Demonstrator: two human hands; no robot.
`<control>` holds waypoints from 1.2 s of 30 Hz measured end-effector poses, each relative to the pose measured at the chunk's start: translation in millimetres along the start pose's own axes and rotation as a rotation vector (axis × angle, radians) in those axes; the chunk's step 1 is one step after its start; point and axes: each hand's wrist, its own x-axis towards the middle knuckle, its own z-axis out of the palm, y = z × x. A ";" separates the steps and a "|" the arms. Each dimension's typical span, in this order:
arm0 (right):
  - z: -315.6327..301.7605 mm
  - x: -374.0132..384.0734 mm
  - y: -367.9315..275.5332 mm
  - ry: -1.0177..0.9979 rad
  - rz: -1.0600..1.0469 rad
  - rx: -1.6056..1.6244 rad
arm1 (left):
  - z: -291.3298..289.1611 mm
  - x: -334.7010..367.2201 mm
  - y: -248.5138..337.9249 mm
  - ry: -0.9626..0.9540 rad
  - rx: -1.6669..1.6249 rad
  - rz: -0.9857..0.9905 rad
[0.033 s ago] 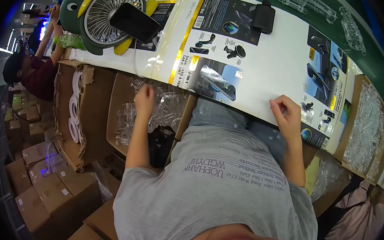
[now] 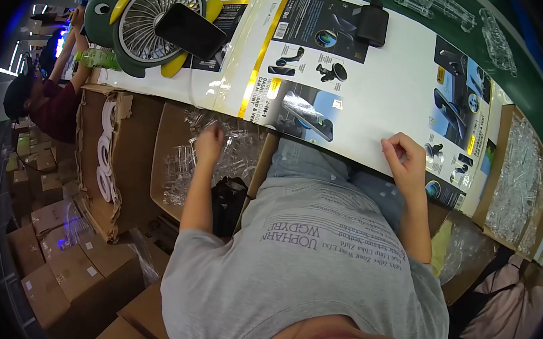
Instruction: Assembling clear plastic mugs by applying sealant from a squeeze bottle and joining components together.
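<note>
My left hand [image 2: 210, 144] hangs over an open cardboard box [image 2: 167, 137] of clear plastic parts [image 2: 241, 143], its fingers curled in. Whatever it may hold is hidden. At the near edge of a printed cardboard sheet [image 2: 378, 108] rests my right hand [image 2: 407, 160], thumb and fingers bent together into a ring. Anything between those fingertips is too small to name. The sheet, with phone-mount pictures on it, covers the green table. On it a black dropper bottle [image 2: 373, 26] stands at the far side.
A penguin-shaped fan [image 2: 144, 45] lies at the far left with a black phone [image 2: 191, 31] on it. A box of clear parts [image 2: 516, 182] is at right. White rolls [image 2: 105, 153] sit in a left carton. Stacked cartons [image 2: 75, 272] and another person [image 2: 50, 101] are farther left.
My left hand has shifted slightly right and nearer to me above the box of clear parts. My right hand stays in place.
</note>
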 end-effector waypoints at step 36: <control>-28.2 173.7 -6.7 -0.031 -0.860 -1.097 | -123.1 -30.2 28.8 -0.582 -2.549 0.119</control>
